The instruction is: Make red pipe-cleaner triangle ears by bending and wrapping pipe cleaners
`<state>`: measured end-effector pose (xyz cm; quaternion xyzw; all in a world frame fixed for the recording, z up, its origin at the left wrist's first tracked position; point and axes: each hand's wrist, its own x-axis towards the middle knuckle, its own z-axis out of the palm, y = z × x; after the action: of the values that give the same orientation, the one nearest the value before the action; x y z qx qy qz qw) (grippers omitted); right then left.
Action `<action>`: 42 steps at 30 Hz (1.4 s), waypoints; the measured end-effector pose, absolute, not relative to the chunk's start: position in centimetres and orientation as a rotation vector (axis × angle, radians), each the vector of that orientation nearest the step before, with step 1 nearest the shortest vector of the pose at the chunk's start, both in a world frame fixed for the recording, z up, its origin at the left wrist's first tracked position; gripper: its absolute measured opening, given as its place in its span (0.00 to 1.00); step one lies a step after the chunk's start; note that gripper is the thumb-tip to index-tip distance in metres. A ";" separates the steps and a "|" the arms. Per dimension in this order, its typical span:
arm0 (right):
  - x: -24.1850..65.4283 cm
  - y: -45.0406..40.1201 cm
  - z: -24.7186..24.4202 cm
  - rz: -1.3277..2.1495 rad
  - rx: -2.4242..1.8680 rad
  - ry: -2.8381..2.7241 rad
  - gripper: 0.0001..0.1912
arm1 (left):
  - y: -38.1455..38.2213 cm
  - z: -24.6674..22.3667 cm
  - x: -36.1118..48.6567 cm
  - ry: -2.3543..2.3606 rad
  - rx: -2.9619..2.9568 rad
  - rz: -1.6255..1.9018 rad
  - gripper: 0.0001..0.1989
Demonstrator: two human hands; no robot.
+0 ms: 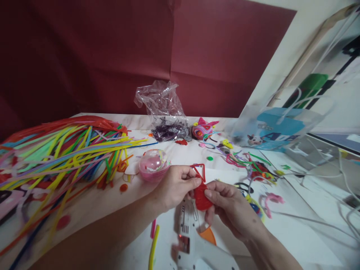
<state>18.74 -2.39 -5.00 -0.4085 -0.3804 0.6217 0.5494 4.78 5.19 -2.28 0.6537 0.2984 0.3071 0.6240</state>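
My left hand (pixel 176 185) pinches the top of a small red fuzzy piece (pixel 201 198) near the middle of the view. From its upper end rises a red bent strip (pixel 200 171) shaped like a triangle. My right hand (pixel 229 202) grips the same red piece from the right, thumb on its front. Beneath the hands lies a white glue gun (pixel 191 247) with a small red light, and an orange piece (pixel 208 236) shows beside it. A yellow stick (pixel 153 245) lies to the left of the glue gun.
Many colourful pipe cleaners (pixel 84 146) spread over the left. Farther back are a pink round container (pixel 153 165), a clear plastic bag (pixel 165 112) and a pink patterned ball figure (pixel 203 129). Coloured scraps, cables and a blue-white bag (pixel 277 127) lie right.
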 end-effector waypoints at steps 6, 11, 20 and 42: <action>18.5 -2.4 -5.0 1.362 -1.084 -1.006 0.15 | 5.3 -2.7 4.5 0.686 1.547 0.654 0.07; 18.4 -2.4 -5.6 1.257 -1.106 -1.078 0.15 | 5.2 -3.1 4.5 0.677 1.544 0.629 0.08; 18.7 -2.3 -5.5 1.127 -1.116 -1.024 0.16 | 4.9 -2.4 4.5 0.689 1.555 0.531 0.08; 18.7 -2.4 -5.2 1.042 -1.235 -1.167 0.23 | 4.5 -2.5 4.5 0.744 1.551 0.641 0.08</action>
<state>18.70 -2.42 -5.25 -0.5201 -0.4916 0.4391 0.5431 4.47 4.50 -2.52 0.6710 0.3220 0.2772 0.6076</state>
